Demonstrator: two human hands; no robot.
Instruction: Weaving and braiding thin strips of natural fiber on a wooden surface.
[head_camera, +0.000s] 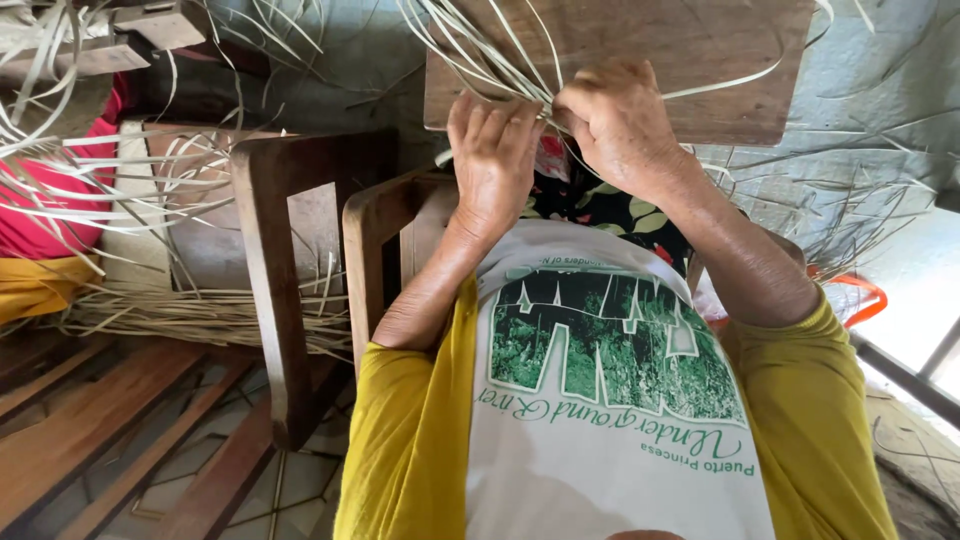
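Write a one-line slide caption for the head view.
Left hand and right hand pinch pale leaf strips together against a wooden board.

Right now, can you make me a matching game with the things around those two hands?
Things:
1. pale thin weaving strips
2. brown wooden board
3. brown wooden chair
4. pink cloth bundle

Places:
A. far left edge
B. pinched between both hands
C. flat beyond the hands
D. beside the left arm

Pairs: 1-B, 2-C, 3-D, 4-A
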